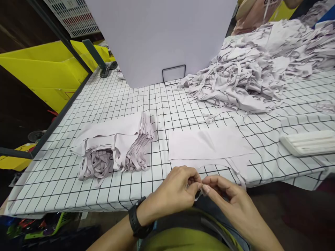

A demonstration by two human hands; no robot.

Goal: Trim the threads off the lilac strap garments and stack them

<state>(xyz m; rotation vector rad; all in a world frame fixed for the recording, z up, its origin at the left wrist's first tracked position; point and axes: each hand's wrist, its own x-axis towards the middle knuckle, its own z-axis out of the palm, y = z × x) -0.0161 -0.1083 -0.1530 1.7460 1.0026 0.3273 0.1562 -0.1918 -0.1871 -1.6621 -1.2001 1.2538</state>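
Observation:
At the table's front edge my left hand (180, 188) and my right hand (226, 195) meet, fingertips pinched close together. Between them shows a bit of pale fabric, probably part of the garment piece (206, 144) lying flat just beyond; my fingers hide most of it. That piece is pale lilac-grey, with a narrow strap (232, 165) trailing toward my right hand. To the left of my hands sits a neat stack of matching fabric pieces (112, 127), its straps bunched at the front.
A big heap of loose pale pieces (243, 69) covers the back right of the checked table (162, 108). A large pale panel (167, 38) stands at the back. A white plastic object (309, 143) lies at right. Yellow bins (44, 73) stand left; another person (256, 15) is behind the heap.

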